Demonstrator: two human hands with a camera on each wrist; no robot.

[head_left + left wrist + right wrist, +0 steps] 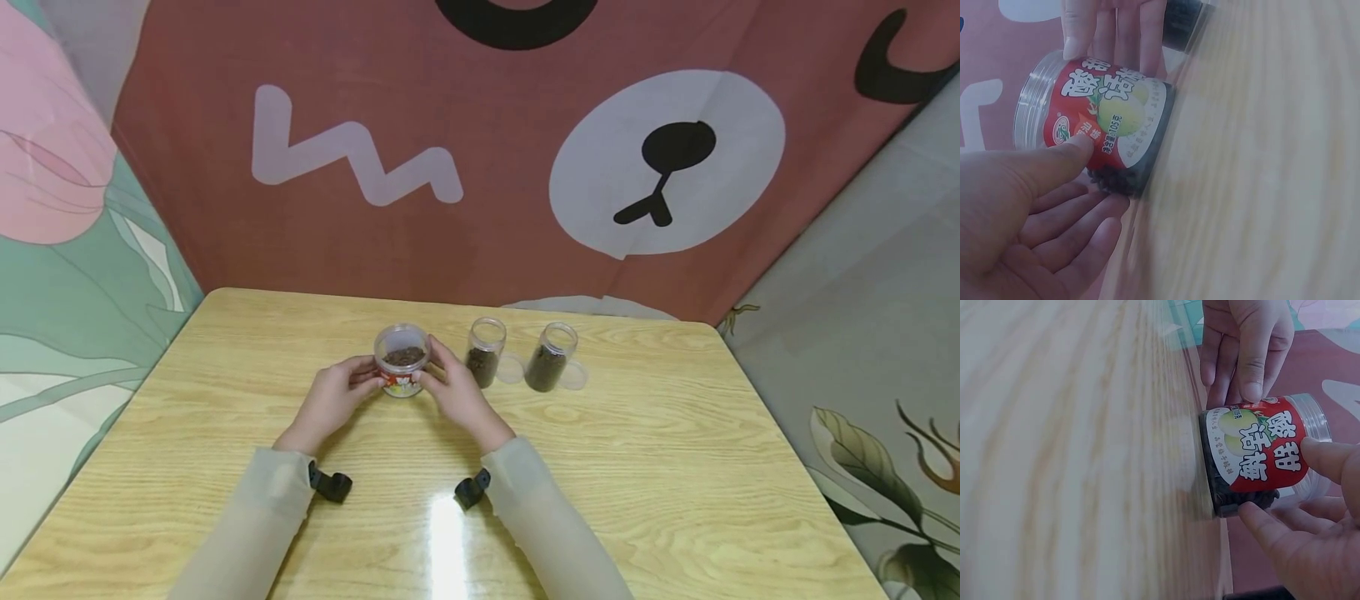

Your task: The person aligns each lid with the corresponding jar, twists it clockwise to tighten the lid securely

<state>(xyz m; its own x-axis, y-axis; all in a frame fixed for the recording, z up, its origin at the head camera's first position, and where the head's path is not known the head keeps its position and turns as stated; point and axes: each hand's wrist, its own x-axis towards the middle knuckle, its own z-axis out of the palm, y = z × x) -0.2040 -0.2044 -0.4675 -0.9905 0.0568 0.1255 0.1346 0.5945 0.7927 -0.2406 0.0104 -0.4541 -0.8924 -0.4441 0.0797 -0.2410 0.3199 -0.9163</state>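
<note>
A short clear plastic jar point(401, 383) with a red label and dark contents stands uncapped at the table's far middle. From its left side my left hand point(335, 400) holds it, thumb on the label and fingers around the side. On the opposite side my right hand point(459, 392) grips the same jar, its thumb near the front rim. The left wrist view shows white lettering and a pale round fruit on the label point(1110, 112). Dark pieces point(1247, 501) show through the wall near the base in the right wrist view.
Right of the jar stand two taller clear jars, one point(482, 362) nearer and another point(546, 367) beyond, both open-topped with dark contents. A clear round lid point(511, 368) lies beside the first, a second lid point(574, 375) beside the other. A patterned cloth point(495, 242) hangs behind the wooden table point(675, 467).
</note>
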